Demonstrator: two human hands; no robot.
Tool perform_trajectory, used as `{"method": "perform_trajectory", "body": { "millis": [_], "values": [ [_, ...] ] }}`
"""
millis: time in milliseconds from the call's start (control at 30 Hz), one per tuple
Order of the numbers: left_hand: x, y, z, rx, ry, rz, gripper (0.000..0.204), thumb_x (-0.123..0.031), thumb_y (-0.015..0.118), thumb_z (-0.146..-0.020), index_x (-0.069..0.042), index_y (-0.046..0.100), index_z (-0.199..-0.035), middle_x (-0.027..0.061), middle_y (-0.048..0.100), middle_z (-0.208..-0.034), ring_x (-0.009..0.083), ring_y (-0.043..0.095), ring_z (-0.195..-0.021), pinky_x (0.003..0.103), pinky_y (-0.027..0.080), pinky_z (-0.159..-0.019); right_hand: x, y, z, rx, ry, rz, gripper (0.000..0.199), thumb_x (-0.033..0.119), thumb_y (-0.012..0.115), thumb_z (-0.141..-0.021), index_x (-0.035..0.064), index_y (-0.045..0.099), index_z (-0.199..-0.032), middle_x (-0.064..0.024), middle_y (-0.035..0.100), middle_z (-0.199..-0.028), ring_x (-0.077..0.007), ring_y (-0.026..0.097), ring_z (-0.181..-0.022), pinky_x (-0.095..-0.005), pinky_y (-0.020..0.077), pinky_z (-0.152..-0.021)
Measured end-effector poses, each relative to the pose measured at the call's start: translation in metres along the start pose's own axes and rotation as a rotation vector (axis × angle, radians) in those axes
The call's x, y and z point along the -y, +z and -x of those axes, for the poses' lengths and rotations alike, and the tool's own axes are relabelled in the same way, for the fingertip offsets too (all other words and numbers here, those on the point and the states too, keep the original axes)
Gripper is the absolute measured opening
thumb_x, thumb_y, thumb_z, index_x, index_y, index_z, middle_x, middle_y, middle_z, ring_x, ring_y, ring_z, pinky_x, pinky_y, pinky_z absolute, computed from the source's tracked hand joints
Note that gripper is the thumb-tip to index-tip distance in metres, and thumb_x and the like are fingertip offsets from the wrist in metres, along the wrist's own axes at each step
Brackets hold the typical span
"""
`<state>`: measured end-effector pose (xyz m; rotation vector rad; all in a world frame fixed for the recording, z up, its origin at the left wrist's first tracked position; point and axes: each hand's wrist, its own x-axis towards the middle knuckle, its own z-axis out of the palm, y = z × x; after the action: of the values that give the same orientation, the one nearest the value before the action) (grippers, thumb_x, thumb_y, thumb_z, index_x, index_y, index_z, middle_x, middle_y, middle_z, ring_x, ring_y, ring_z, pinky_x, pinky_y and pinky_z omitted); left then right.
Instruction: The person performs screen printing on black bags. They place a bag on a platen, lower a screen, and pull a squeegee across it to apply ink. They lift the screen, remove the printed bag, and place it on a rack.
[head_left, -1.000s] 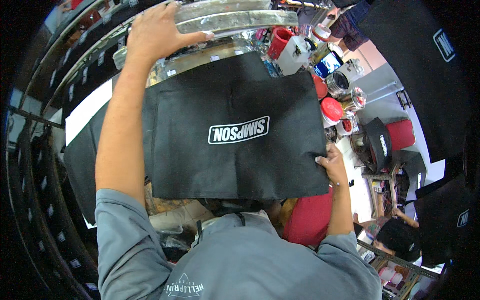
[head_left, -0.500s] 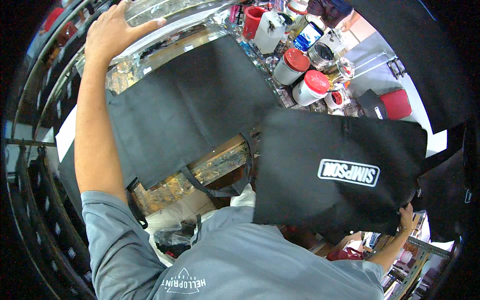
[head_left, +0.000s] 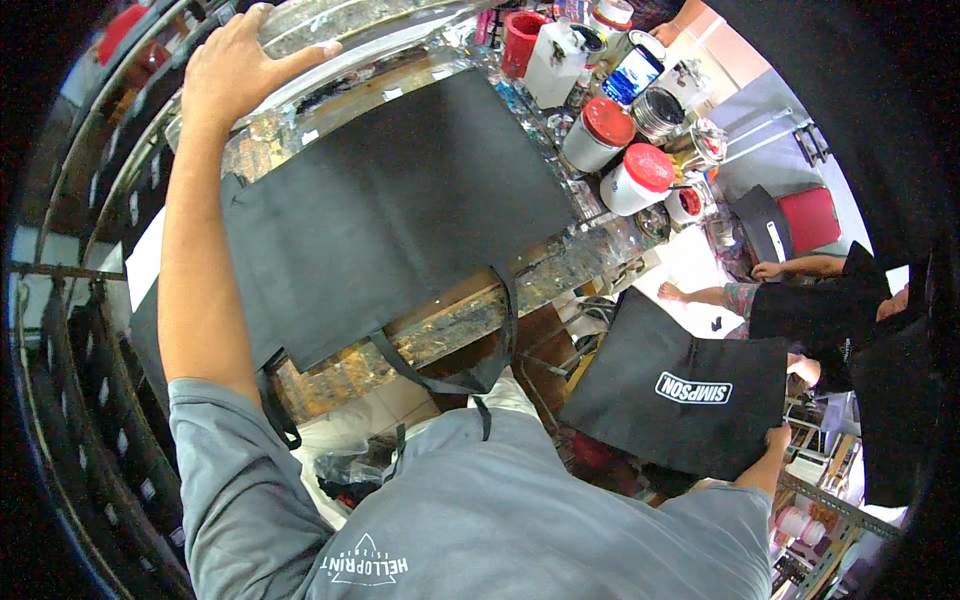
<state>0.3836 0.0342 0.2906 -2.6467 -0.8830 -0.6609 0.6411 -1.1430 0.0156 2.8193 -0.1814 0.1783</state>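
At the upper left my left hand (head_left: 235, 70) is stretched out with the thumb spread, resting by the edge of a pale frame (head_left: 385, 18). Below and right of it, a plain black tote bag (head_left: 400, 200) lies flat on the worktable, its handle loops hanging over the near edge. Out to the right, my right hand (head_left: 776, 440) pinches the edge of a second black tote bag (head_left: 625, 380), which hangs in the air and bears a white printed label. A co-worker's hand (head_left: 802, 370) is at that bag's right edge; whether it grips it, I cannot tell.
Paint-stained worktable (head_left: 560, 262) carries several tubs, including a red-lidded tub (head_left: 640, 180), a white jug (head_left: 553, 65) and a phone (head_left: 633, 75). A person in black (head_left: 800, 310) is at the right. Dark racks (head_left: 75, 400) stand at the left, a metal shelf (head_left: 835, 505) at lower right.
The printed bag has moved right and away from my body, exposing the table edge and floor. A person at the right has come into view. My left hand has hardly moved.
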Motion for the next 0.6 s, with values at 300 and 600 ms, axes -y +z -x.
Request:
{"method": "perform_trajectory", "body": {
  "millis": [300,600],
  "values": [
    [0.019,0.059,0.020,-0.022,-0.020,0.033,0.114,-0.083,0.073,-0.069,0.003,0.059,-0.142,0.0279,0.065,-0.134,0.0412,0.062,-0.126,0.049,0.047,-0.109,0.058,-0.078,0.016,0.049,0.266,0.176,0.033,0.010,0.065,-0.086,-0.0013,0.067,-0.116,-0.0278,0.073,-0.109,-0.0442,0.072,-0.102,-0.0527,0.0571,-0.093],
    [-0.024,0.016,0.034,-0.101,0.099,0.055,0.100,-0.081,0.076,-0.066,-0.001,0.067,-0.125,0.0205,0.070,-0.109,0.0380,0.067,-0.104,0.049,0.052,-0.093,0.559,-0.378,0.159,0.040,-0.657,-1.003,0.031,0.016,0.073,-0.093,0.0054,0.073,-0.122,-0.0160,0.073,-0.121,-0.0315,0.067,-0.117,-0.0427,0.0497,-0.103]
  ]
}}
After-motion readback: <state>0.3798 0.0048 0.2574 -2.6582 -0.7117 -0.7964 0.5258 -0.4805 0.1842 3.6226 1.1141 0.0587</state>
